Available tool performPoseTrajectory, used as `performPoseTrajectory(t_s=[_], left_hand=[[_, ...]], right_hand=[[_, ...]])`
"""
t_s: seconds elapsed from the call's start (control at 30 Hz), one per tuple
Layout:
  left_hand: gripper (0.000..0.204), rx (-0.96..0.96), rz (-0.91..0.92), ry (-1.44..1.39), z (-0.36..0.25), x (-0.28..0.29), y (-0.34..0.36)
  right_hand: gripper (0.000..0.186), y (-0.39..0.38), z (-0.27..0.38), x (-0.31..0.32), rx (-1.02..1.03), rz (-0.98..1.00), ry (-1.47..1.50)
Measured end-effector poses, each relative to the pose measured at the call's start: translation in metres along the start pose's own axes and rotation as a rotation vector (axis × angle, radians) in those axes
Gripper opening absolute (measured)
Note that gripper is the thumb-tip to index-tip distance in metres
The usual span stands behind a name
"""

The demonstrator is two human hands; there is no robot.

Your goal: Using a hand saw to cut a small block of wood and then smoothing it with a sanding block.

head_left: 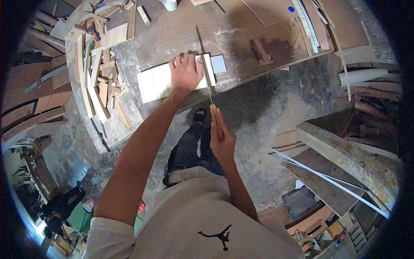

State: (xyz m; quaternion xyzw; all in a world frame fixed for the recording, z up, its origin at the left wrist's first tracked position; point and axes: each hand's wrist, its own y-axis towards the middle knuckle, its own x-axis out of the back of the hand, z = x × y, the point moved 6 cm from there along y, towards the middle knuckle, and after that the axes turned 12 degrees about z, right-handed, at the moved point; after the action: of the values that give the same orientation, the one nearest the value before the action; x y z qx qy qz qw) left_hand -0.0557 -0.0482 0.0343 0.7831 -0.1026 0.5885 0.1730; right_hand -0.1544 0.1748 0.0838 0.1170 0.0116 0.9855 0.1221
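Note:
My left hand [186,71] lies flat on a pale wooden board [157,83] at the front edge of the workbench [172,34], pressing it down. My right hand [222,138] is closed around the wooden handle of a hand saw [206,69]. The saw's thin blade runs away from me across the board's right end, just right of my left fingers. A small grey-blue square piece [218,63] lies to the right of the blade.
A heap of wood offcuts [97,64] covers the bench's left side. A dark red-brown block [261,51] and thin sheets [310,21] lie to the right. A white cup [169,4] stands at the back. Beams and planks [345,151] are stacked on the right; a person crouches at lower left [58,211].

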Motion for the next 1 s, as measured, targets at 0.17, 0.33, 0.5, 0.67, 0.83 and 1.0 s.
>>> performPoseTrajectory(t_s=[0.17,0.33,0.5,0.67,0.83,1.0], left_hand=[[0.033,0.037,0.032,0.017,0.005,-0.002,-0.001],[0.033,0.016,-0.002,0.007,0.001,-0.001,-0.001],[0.032,0.024,0.011,0.019,0.005,-0.002,0.001],[0.033,0.031,0.022,0.019,0.006,-0.001,-0.001],[0.033,0.046,0.031,0.035,0.002,-0.006,0.002],[0.032,0.074,0.024,0.039,0.009,-0.008,0.004]], right_hand=[[0.049,0.014,-0.013,-0.008,-0.292,0.189,-0.090],[0.050,-0.004,0.001,-0.001,-0.033,0.059,-0.063],[0.047,0.013,-0.001,-0.006,-0.175,0.085,-0.162],[0.047,0.008,0.006,-0.002,-0.282,0.117,-0.096],[0.045,0.012,0.005,-0.002,-0.107,0.005,-0.028],[0.046,0.039,-0.004,-0.008,-0.384,0.186,-0.071]])
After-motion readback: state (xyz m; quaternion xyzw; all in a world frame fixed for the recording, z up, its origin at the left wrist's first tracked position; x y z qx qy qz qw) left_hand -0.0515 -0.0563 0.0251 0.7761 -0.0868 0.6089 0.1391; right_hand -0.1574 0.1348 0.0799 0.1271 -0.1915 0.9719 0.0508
